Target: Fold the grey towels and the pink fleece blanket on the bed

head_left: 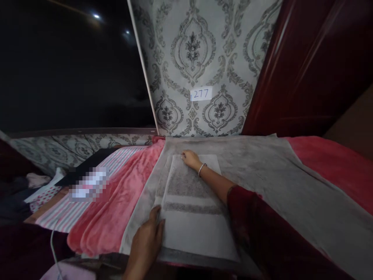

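Observation:
A folded white-and-grey towel (189, 231), with a dark grey panel and a grey band across it, lies flat on a grey cloth (256, 171). My right hand (191, 160), with a bangle at the wrist, reaches to the towel's far left corner and is closed on it, fingertips pinched together. At the near part of the left edge, my left hand (147, 237) has its thumb and fingers closed around the side of the towel. Part of the towel's right side is hidden behind my right forearm and dark red sleeve.
A pink-red plush blanket (128, 194) shows on both sides of the grey cloth. Further left are a striped cloth (62, 206) and a pale cable (53, 249). Behind stand a large dark screen (72, 74), a patterned wall with a paper label (201, 93), and dark red furniture (303, 66).

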`<state>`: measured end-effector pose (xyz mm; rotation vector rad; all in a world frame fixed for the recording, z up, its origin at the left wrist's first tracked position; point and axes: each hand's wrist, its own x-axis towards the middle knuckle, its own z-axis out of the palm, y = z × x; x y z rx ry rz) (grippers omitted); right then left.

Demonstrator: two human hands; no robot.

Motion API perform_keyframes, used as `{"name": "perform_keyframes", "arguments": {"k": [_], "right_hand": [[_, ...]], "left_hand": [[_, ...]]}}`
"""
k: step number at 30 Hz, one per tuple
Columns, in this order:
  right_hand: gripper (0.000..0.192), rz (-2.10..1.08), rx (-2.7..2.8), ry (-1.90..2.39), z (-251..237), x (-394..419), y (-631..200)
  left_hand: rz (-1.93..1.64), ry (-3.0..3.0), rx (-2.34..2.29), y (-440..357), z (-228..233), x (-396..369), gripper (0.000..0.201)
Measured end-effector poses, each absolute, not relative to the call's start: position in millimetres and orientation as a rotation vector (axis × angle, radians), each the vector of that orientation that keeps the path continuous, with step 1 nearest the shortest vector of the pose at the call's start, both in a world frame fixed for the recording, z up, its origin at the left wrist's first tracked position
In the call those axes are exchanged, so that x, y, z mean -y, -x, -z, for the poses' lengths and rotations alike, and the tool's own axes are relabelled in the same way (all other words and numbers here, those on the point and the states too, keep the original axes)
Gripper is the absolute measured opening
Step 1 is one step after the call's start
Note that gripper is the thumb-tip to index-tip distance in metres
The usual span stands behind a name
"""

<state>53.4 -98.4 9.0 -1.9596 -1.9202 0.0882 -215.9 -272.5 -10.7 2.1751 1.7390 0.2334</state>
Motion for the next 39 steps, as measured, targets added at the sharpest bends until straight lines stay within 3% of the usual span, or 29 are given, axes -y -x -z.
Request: {"name": "perform_keyframes", "arguments": {"k": [5,9,13,23,34,39], "right_hand": [[0.047,0.001,2.099,1.784,-17.1,148.7,-57.3],[0.052,0.026,2.318,1.699,-15.0,165.3,-63.2],[0.054,-0.070,2.516,1.583,-3.2,144.2,-68.3],[0.055,-0.233,2.500,1.593,25.4,77.8,-103.1],[0.056,-0.145,2.392,1.804,3.7,87.7,-100.0],[0.054,-0.094,2.632,1.396,-12.0,135.0,-80.5]], "left_hand": [[-0.602,-2.676,-1.512,189.9,-6.4,254.7,0.049],[-0.524,-2.811,-1.277,146.9,4.5,239.7,0.067],[-0.393,-2.801,-1.408,135.6,29.8,237.0,0.074],[-0.509,-2.811,-1.378,147.7,52.5,237.8,0.079],[-0.463,-2.848,-1.372,146.7,42.3,236.1,0.072],[-0.461,-2.941,-1.129,150.7,23.6,269.6,0.063]]}}
